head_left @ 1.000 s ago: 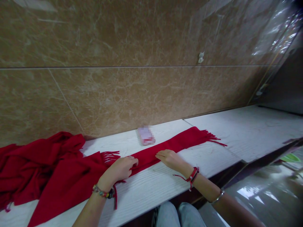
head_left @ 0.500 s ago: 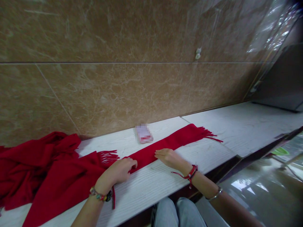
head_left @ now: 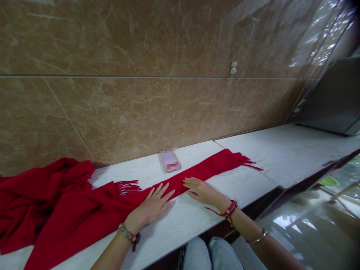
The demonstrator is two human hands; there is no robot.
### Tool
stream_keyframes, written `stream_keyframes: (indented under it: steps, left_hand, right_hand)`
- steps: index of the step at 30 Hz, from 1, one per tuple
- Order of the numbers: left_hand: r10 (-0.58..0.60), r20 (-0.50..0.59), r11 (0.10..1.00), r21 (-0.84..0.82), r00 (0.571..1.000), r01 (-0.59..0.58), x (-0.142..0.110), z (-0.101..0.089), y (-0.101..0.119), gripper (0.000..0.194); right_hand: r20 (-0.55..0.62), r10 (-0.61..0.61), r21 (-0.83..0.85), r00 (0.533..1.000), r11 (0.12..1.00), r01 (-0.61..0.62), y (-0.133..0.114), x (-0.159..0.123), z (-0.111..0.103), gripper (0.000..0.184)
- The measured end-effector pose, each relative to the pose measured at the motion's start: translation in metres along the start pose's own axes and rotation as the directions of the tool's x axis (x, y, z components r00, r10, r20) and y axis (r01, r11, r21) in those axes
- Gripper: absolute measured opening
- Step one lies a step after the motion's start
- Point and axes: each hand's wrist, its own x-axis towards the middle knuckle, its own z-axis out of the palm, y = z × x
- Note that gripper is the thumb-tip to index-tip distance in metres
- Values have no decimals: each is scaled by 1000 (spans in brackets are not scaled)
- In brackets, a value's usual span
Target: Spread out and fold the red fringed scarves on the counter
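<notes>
A long red scarf with fringed ends lies folded into a narrow strip along a white wood-grain counter. My left hand rests flat on the strip, fingers spread and open. My right hand lies flat on the strip a little to the right, fingers stretched out. Both wrists wear bracelets. More red fabric is heaped at the left, with a fringe lying just left of my left hand.
A small blurred pink packet lies on the counter behind the scarf, near the brown marble wall. A dark appliance stands at the far right. My knees in jeans show below the counter edge, above a glossy floor.
My left hand has opened from a curled grip and moved right, now lying flat on the scarf. My right hand has stayed about where it was.
</notes>
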Motion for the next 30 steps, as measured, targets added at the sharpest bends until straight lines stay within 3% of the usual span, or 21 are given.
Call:
stream_keyframes:
  steps: [10,16,18,20,24,27,30]
  left_hand:
    - [-102,82,994,-19,991,104,-1,-8,8,56]
    - [-265,125,964,-2,956,268,-10,-13,16,56]
    - [-320,61,947,24,945,320,-10,-11,19,55]
    - [-358,-70,927,90,931,364,-7,-7,20,52]
    - [-314,-307,892,229,898,390,2,-1,18,42]
    - [-265,-340,897,256,902,360,8,3,12,41]
    - [-246,-250,925,228,936,304,9,6,6,46]
  right_hand:
    - [79,23,-94,997,995,-15,-16,22,10,44]
    - [48,199,-210,979,960,-185,8,12,11,49]
    - [27,255,-246,967,939,-241,17,9,6,50]
    - [8,273,-266,962,928,-261,20,12,2,49]
    - [12,145,-242,989,960,-138,5,29,5,47]
    - [28,104,-224,994,970,-95,-4,37,16,46]
    - [14,146,-238,989,961,-138,4,33,24,47]
